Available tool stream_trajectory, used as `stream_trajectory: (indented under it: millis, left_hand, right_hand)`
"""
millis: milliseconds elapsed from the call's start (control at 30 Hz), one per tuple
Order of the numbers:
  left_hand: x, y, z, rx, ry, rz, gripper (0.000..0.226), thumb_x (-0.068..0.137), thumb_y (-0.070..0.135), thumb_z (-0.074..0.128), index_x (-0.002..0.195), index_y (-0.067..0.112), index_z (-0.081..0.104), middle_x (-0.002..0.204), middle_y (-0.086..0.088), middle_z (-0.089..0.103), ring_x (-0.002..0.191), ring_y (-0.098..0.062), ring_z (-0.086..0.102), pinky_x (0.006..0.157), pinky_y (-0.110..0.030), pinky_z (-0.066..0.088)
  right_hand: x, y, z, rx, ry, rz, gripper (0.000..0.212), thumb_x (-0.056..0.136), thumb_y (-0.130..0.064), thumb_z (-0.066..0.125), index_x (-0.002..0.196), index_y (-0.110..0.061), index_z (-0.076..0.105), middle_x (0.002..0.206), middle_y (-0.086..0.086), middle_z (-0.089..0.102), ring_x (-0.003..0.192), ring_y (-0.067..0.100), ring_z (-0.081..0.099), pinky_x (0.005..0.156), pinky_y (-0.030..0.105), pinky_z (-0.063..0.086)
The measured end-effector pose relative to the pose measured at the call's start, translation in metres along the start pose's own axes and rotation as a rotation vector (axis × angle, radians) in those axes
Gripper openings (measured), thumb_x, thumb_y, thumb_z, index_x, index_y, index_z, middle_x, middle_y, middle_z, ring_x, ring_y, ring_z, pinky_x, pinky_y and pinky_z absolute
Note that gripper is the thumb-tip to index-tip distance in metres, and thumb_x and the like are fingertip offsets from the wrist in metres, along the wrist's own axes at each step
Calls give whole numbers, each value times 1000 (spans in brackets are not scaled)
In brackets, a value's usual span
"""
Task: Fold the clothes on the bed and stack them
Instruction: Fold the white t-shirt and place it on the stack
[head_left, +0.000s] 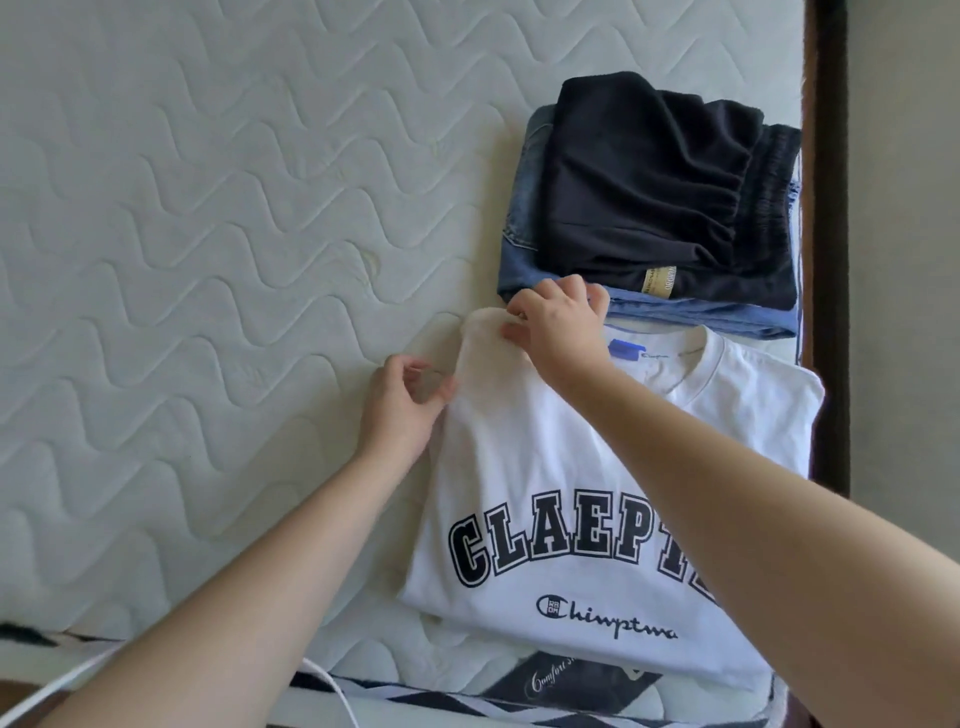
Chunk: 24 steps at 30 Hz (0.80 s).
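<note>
Both hands pinch white T-shirt sleeve, seemingly; mattress leftward.

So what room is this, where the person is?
Probably a bedroom. A white quilted mattress fills most of the view, with a stack of folded dark and denim clothes on it and a white printed T-shirt being folded.

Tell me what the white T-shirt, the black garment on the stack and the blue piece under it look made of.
White T-shirt: soft matte knit, likely cotton jersey; ribbed collar, printed lettering.
Black garment: matte, slightly fuzzy fabric, perhaps fleece or sweat knit; gathered elastic waistband.
Blue piece: looks like denim; faded wash, stitched seam.
</note>
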<state>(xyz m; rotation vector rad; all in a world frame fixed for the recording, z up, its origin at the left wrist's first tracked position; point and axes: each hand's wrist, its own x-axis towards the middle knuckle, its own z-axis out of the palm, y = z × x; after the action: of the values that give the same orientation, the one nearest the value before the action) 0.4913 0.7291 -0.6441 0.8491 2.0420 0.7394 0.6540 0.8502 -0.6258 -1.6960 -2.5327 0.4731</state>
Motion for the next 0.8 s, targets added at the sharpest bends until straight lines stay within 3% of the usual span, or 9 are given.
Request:
stream_trajectory:
  millis: [67, 200, 267, 333, 400, 467, 567, 667, 800]
  left_hand:
    - [-13, -11, -2, 84, 92, 40, 40, 82, 40, 74, 111, 16, 58, 107, -2, 62, 95, -18, 59, 86, -33, 49]
    - [-32, -10, 8, -106, -228, -106, 49, 84, 45, 71, 125, 21, 57, 116, 7, 66, 106, -11, 63, 94, -29, 48]
    - [-36, -6, 11, -168, -305, -117, 37, 82, 42, 74, 114, 28, 61, 102, 16, 70, 95, -4, 66, 84, -23, 52]
    - [-39, 0, 11, -125, -286, -16, 22, 82, 38, 75, 99, 30, 65, 90, 15, 71, 82, -1, 66, 72, -17, 51]
    - [-43, 4, 11, -21, -155, 175, 11, 85, 28, 72, 96, 25, 70, 88, 12, 67, 74, 4, 58, 66, -11, 43]
    - [-48, 8, 12, -59, -73, 239, 6, 90, 24, 68, 84, 21, 70, 73, 17, 58, 62, 3, 48, 58, -9, 35]
    - [-54, 11, 15, -231, -143, 135, 27, 94, 34, 58, 70, 24, 52, 53, 16, 41, 52, -1, 33, 50, -17, 27]
    - [-51, 12, 23, -365, -152, -6, 24, 93, 40, 50, 79, 20, 51, 65, 13, 48, 64, -8, 41, 63, -27, 34]
    - [-41, 3, 37, -157, 37, -222, 24, 98, 32, 53, 77, 22, 53, 71, 6, 58, 69, -19, 52, 62, -30, 36]
  right_hand:
    - [-3, -2, -3, 60, 82, 33, 25, 94, -42, 59, 104, -22, 68, 100, -1, 61, 105, 28, 45, 91, 36, 19]
    - [-10, -8, -9, 296, 63, 119, 22, 97, -36, 56, 105, -16, 62, 103, 1, 64, 108, 26, 47, 92, 32, 22]
    - [-14, -9, -10, 383, 51, 154, 21, 97, -36, 55, 104, -16, 59, 100, 0, 63, 104, 21, 48, 94, 29, 23]
    - [-16, -10, -13, 425, 90, 161, 19, 96, -36, 57, 99, -17, 59, 93, -6, 60, 96, 17, 47, 95, 27, 24]
    - [-17, -12, -15, 452, 143, 157, 17, 94, -36, 60, 94, -20, 58, 86, -11, 56, 89, 12, 43, 95, 26, 24]
    - [-19, -14, -16, 478, 185, 160, 14, 92, -35, 63, 90, -23, 57, 82, -16, 52, 88, 7, 39, 96, 26, 25]
    - [-23, -18, -15, 530, 261, 198, 14, 89, -33, 65, 86, -30, 51, 78, -22, 46, 90, 4, 36, 96, 24, 26]
    - [-23, -18, -12, 529, 330, 205, 15, 87, -31, 66, 83, -29, 52, 77, -23, 46, 90, 4, 38, 95, 24, 27]
    - [-12, -20, 2, 367, 257, 106, 16, 86, -33, 68, 84, -17, 66, 79, -10, 61, 92, 16, 47, 90, 31, 28]
